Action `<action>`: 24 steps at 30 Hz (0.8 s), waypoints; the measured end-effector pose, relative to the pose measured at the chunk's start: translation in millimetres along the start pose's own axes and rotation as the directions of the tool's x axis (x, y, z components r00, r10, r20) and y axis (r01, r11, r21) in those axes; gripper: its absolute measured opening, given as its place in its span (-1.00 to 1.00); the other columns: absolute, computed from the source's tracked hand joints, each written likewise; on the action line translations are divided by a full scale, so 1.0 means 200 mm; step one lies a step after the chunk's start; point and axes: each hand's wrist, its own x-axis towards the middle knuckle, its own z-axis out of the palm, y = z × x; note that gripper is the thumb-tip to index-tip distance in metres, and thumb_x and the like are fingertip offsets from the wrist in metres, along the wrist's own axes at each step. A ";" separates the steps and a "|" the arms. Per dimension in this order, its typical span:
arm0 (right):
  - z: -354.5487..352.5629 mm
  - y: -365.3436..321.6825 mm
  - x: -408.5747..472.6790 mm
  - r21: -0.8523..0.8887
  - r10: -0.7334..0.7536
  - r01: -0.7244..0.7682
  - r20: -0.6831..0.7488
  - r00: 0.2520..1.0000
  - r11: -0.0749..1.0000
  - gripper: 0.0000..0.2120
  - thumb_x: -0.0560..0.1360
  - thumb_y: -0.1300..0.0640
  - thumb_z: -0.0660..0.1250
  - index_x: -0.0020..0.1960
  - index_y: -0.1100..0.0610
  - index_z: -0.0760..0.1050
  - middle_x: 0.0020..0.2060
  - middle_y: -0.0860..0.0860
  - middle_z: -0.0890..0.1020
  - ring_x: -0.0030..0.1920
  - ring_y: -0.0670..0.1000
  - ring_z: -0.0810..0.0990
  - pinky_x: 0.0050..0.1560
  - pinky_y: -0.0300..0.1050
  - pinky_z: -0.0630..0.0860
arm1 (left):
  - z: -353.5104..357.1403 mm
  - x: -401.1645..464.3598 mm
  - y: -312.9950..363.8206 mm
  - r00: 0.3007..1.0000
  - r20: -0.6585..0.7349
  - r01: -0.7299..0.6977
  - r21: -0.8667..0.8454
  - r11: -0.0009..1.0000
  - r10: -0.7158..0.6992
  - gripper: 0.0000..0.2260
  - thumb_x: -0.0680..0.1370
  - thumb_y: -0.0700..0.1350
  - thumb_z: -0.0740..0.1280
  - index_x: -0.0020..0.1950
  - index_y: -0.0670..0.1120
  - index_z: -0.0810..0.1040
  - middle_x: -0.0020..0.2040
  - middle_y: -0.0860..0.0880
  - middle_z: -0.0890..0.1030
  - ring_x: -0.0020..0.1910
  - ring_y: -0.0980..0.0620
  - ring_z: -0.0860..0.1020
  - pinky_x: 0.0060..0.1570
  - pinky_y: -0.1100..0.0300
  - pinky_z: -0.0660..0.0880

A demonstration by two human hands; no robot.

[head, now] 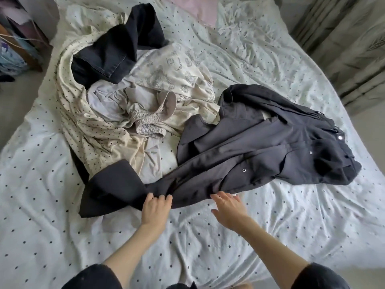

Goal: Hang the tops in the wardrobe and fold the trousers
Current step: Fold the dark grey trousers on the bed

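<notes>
I have the dark grey trousers with metal snap buttons point(260, 151) spread across the white bed sheet with small black dots point(291, 226), so I can flatten them for folding. My left hand point(155, 209) holds the near edge of one leg, fingers curled on the cloth. My right hand point(228, 209) is just beside the same edge, fingers spread and holding nothing. The heap of cream and black clothes point(129, 94) waits behind.
</notes>
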 end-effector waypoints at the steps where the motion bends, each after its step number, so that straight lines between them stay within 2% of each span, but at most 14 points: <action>1: 0.01 0.02 0.00 -0.008 0.009 -0.009 -0.015 1.000 1.000 -0.57 0.61 0.01 0.12 0.45 0.08 0.22 0.36 0.02 0.36 0.37 0.07 0.31 0.33 -0.02 0.24 | 0.04 -0.06 0.04 0.992 0.121 -0.023 -0.016 1.000 0.024 -0.61 0.16 -0.22 0.58 -0.07 -0.13 0.58 -0.33 -0.06 0.59 -0.41 -0.01 0.58 -0.06 0.12 0.30; 3: 0.00 0.05 0.03 0.000 0.032 -0.032 -0.131 0.991 0.999 -0.67 0.60 0.04 0.08 0.31 0.10 0.40 0.19 0.03 0.50 0.22 0.09 0.44 0.19 -0.02 0.32 | 0.06 -0.15 0.12 0.937 0.350 -0.014 0.016 1.000 0.007 -0.70 0.48 -0.26 0.32 0.21 -0.13 0.45 0.05 -0.07 0.60 -0.01 -0.03 0.59 0.11 0.15 0.31; 5: -0.05 0.07 0.06 0.031 0.039 -0.030 -0.333 0.942 0.999 -0.71 0.53 0.08 0.10 0.01 0.14 0.57 -0.13 0.05 0.60 -0.06 0.14 0.58 -0.07 0.00 0.45 | 0.06 -0.13 0.17 0.923 0.385 0.004 -0.017 1.000 0.003 -0.75 0.58 -0.24 0.20 0.25 -0.10 0.44 0.18 -0.06 0.54 0.16 -0.05 0.52 0.07 0.14 0.34; 7: -0.09 0.09 0.09 -0.004 0.022 -0.027 -0.497 0.867 1.000 -0.85 0.41 0.11 0.28 -0.23 0.13 0.59 -0.37 0.01 0.55 -0.32 0.11 0.58 -0.32 -0.05 0.48 | 0.00 -0.07 0.18 0.966 0.258 0.000 -0.088 0.996 0.023 -0.79 0.62 -0.08 0.16 0.21 -0.08 0.47 0.16 -0.05 0.53 0.19 -0.07 0.48 0.00 0.12 0.39; 8: -0.12 0.08 0.10 -0.019 -0.004 -0.007 -0.520 0.854 1.000 -0.94 0.36 0.14 0.37 -0.24 0.13 0.58 -0.38 0.00 0.55 -0.34 0.10 0.57 -0.36 -0.06 0.48 | -0.04 -0.04 0.17 0.996 0.080 -0.022 -0.118 0.993 0.032 -0.80 0.60 -0.03 0.21 0.16 -0.07 0.51 0.09 -0.06 0.54 0.13 -0.07 0.49 -0.03 0.10 0.42; 10: -0.12 0.07 0.20 -0.044 -0.039 0.019 -0.520 0.853 0.999 -0.84 0.28 0.16 0.49 -0.16 0.14 0.60 -0.30 0.02 0.58 -0.28 0.11 0.59 -0.34 -0.05 0.50 | -0.05 0.10 0.10 0.985 -0.169 -0.065 -0.160 0.985 0.037 -0.79 0.38 -0.06 0.49 -0.04 -0.07 0.59 -0.14 -0.04 0.57 -0.11 -0.07 0.56 -0.21 0.10 0.50; 11: -0.14 0.05 0.21 -0.048 -0.056 0.036 -0.512 0.857 0.998 -0.77 0.27 0.17 0.51 -0.09 0.15 0.61 -0.24 0.05 0.61 -0.21 0.13 0.61 -0.30 -0.02 0.51 | -0.04 0.14 0.05 0.970 -0.243 -0.057 -0.168 0.984 0.015 -0.72 0.30 -0.11 0.55 -0.06 -0.08 0.60 -0.17 -0.04 0.57 -0.17 -0.07 0.57 -0.26 0.10 0.51; 12: -0.16 0.04 0.22 -0.036 -0.063 0.051 -0.495 0.866 0.998 -0.70 0.29 0.18 0.51 0.00 0.17 0.61 -0.14 0.08 0.63 -0.10 0.16 0.62 -0.22 0.02 0.53 | -0.05 0.18 0.00 0.980 -0.196 -0.027 -0.225 0.974 -0.018 -0.67 0.32 -0.12 0.53 0.04 -0.10 0.58 -0.09 -0.06 0.58 -0.09 -0.10 0.58 -0.19 0.08 0.51; 13: -0.18 0.02 0.24 -0.019 -0.067 0.066 -0.474 0.878 0.998 -0.66 0.36 0.18 0.46 0.12 0.18 0.57 0.01 0.12 0.61 0.06 0.18 0.59 -0.08 0.07 0.51 | -0.06 0.22 -0.04 0.989 -0.139 0.016 -0.263 0.965 -0.055 -0.64 0.43 -0.10 0.45 0.19 -0.11 0.51 0.05 -0.07 0.55 0.07 -0.11 0.53 -0.05 0.04 0.48; 14: -0.19 -0.01 0.24 0.001 -0.069 0.077 -0.437 0.897 0.997 -0.63 0.45 0.17 0.37 0.25 0.18 0.50 0.18 0.13 0.55 0.23 0.16 0.50 0.08 0.10 0.45 | -0.06 0.25 -0.08 0.997 -0.047 0.053 -0.232 0.971 -0.066 -0.63 0.52 -0.06 0.34 0.30 -0.08 0.42 0.18 -0.04 0.50 0.21 -0.10 0.44 0.09 0.03 0.41; 16: -0.18 -0.02 0.24 0.053 -0.029 0.054 -0.388 0.921 0.997 -0.58 0.57 0.13 0.20 0.41 0.13 0.32 0.39 0.08 0.35 0.43 0.07 0.26 0.29 0.04 0.27 | -0.03 0.29 -0.12 0.998 0.010 0.055 -0.148 0.987 -0.054 -0.68 0.59 0.00 0.21 0.34 -0.01 0.40 0.25 0.02 0.46 0.28 -0.06 0.31 0.21 0.07 0.29; 19: -0.14 0.02 0.15 0.105 0.075 -0.040 -0.358 0.931 0.994 -0.56 0.60 0.09 0.12 0.47 0.09 0.21 0.47 0.05 0.21 0.49 0.02 0.11 0.39 0.00 0.13 | -0.05 0.31 -0.18 0.995 -0.025 0.088 -0.305 0.948 -0.100 -0.80 0.60 -0.06 0.21 0.15 -0.04 0.55 0.14 -0.01 0.54 0.21 -0.07 0.40 0.13 0.08 0.31; 22: -0.07 0.13 0.06 0.076 0.113 -0.095 -0.284 0.952 0.993 -0.52 0.60 0.13 0.09 0.50 0.08 0.12 0.52 0.03 0.08 0.51 0.02 0.03 0.45 0.00 0.07 | -0.15 0.34 -0.36 0.932 -0.131 0.214 -0.551 0.806 -0.337 -0.83 0.58 -0.16 0.23 0.06 -0.20 0.55 0.06 -0.19 0.54 0.08 -0.21 0.51 0.01 0.00 0.41; 24: -0.03 0.19 0.02 0.135 0.180 -0.149 -0.263 0.948 0.980 -0.49 0.60 0.15 0.10 0.52 0.06 0.08 0.53 0.01 0.04 0.52 0.02 0.01 0.47 -0.01 0.07 | -0.25 0.38 -0.44 0.880 -0.186 0.278 -0.541 0.793 -0.436 -0.84 0.57 -0.20 0.24 0.10 -0.19 0.55 0.10 -0.19 0.52 0.07 -0.22 0.50 -0.02 -0.01 0.39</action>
